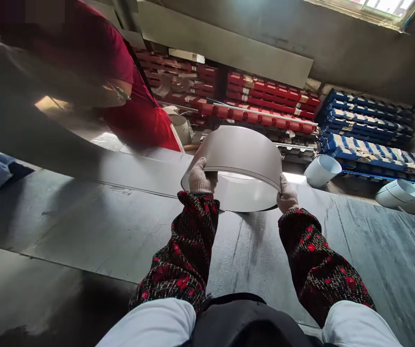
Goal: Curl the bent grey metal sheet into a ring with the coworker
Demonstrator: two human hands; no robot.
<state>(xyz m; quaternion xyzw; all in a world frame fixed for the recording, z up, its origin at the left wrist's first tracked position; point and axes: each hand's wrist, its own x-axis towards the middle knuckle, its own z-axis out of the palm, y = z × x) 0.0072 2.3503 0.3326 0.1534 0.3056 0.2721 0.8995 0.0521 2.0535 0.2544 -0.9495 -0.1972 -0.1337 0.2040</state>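
Both of my gloved hands hold a curved sheet of grey metal (241, 154), bent into a wide band that arches away from me above a dark worktable (95, 226). My left hand (200, 177) grips the band's left end, fingers wrapped over its edge. My right hand (286, 195) grips the right end the same way. Dark sleeves with red flowers cover my forearms.
A person in a red top (131, 103) leans over the table at the far left. Stacks of red boxes (265, 103) and blue boxes (366, 125) fill the back. Rolled white cylinders (322, 170) lie on the floor at right, more (400, 193) beyond.
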